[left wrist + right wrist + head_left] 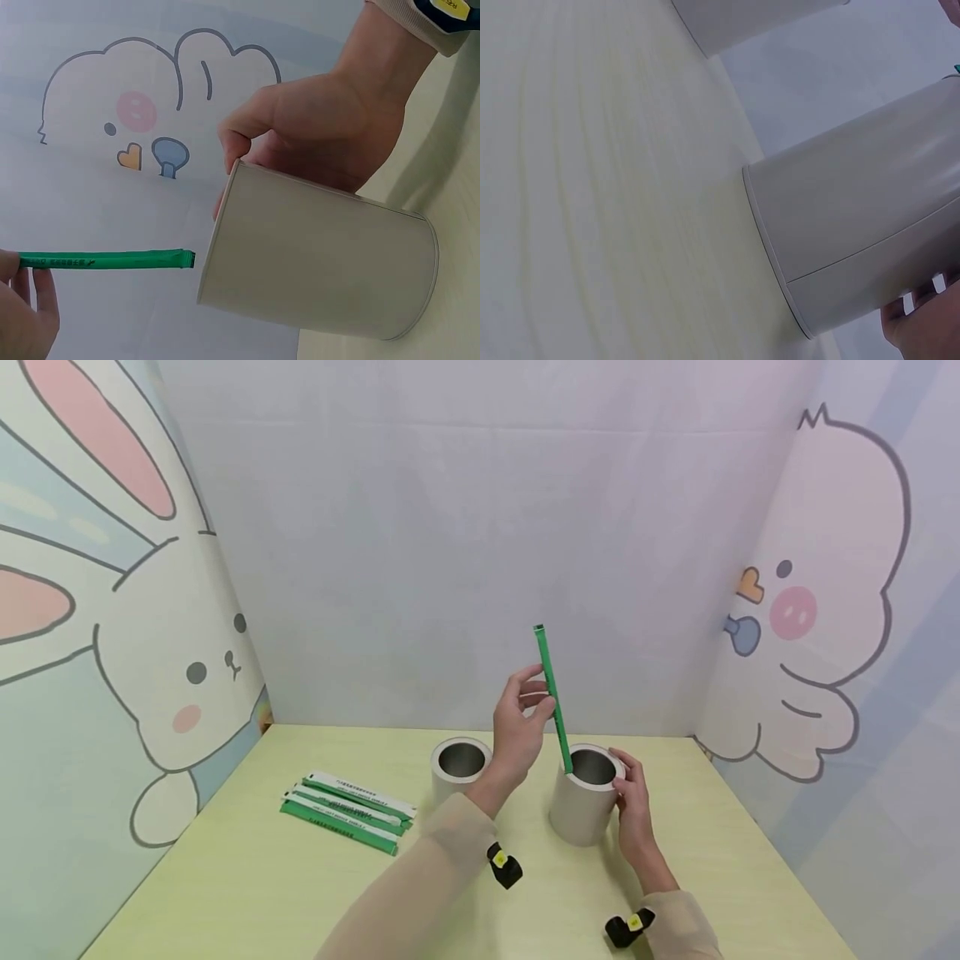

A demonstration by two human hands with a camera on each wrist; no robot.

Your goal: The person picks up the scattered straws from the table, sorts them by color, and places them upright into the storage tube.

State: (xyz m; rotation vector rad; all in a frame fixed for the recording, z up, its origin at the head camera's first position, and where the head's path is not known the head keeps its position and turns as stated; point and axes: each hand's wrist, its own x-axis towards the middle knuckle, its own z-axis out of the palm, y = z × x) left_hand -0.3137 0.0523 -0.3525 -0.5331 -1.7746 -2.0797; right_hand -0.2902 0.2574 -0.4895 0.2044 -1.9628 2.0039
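- Head view: the left hand [517,727] pinches a green stick packet [562,739], its lower end near the gripped canister's mouth — apparently not yet inside.
- Right hand [635,810] grips that canister [577,814] near its rim.
- Beyond a second canister [446,787], more stick packets [339,827] lie untouched — apparently left to handle.

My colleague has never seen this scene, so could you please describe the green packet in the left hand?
On the yellow table, two pale cylindrical containers stand; look at the right container. Near its rim, the left hand pinches a slim green packet. Unlike the packets lying together on the table's left side, this one is raised and nearly upright.
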